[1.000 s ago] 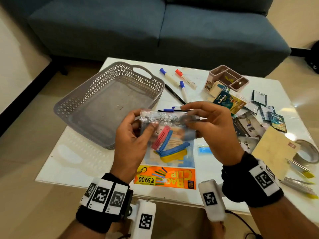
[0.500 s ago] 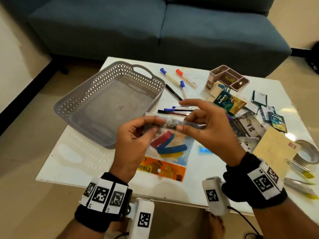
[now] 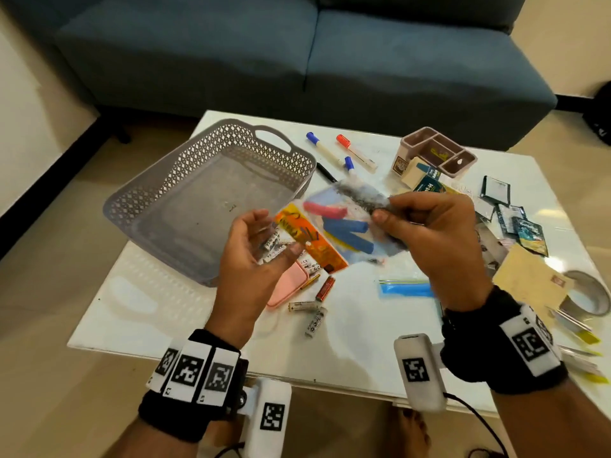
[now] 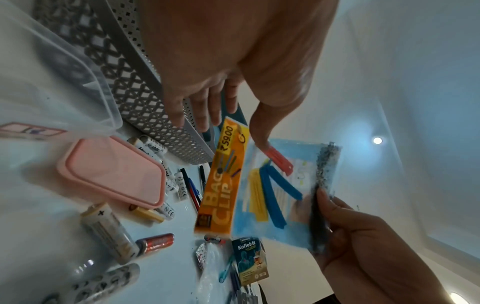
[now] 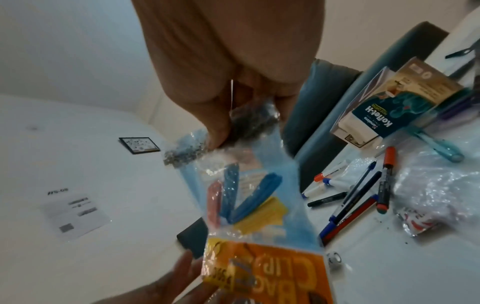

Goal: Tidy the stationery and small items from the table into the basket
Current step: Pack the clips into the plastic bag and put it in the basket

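A clear packet of bag clips (image 3: 334,226) with an orange header card and red, blue and yellow clips inside hangs tilted over the table, just right of the grey lattice basket (image 3: 132,196). My right hand (image 3: 380,214) pinches its grey top strip between thumb and fingers, as the right wrist view shows at the packet (image 5: 249,195). My left hand (image 3: 274,233) is beside the orange header with fingers spread and relaxed, gripping nothing. In the left wrist view the left hand (image 4: 215,123) hovers by the packet (image 4: 226,185). The basket is empty.
Under the hands lie several batteries (image 3: 317,322) and a pink lidded box (image 3: 287,285). Markers (image 3: 325,150) and pens lie behind the packet. A pink organiser (image 3: 436,150), sachets (image 3: 525,233), a brown envelope (image 3: 529,282), a tape roll (image 3: 588,292) and a blue zip bag (image 3: 406,289) crowd the right side.
The packet, held upright by both hands before, has swung up and left toward the basket. My left hand has let go of it; the right hand holds it alone.
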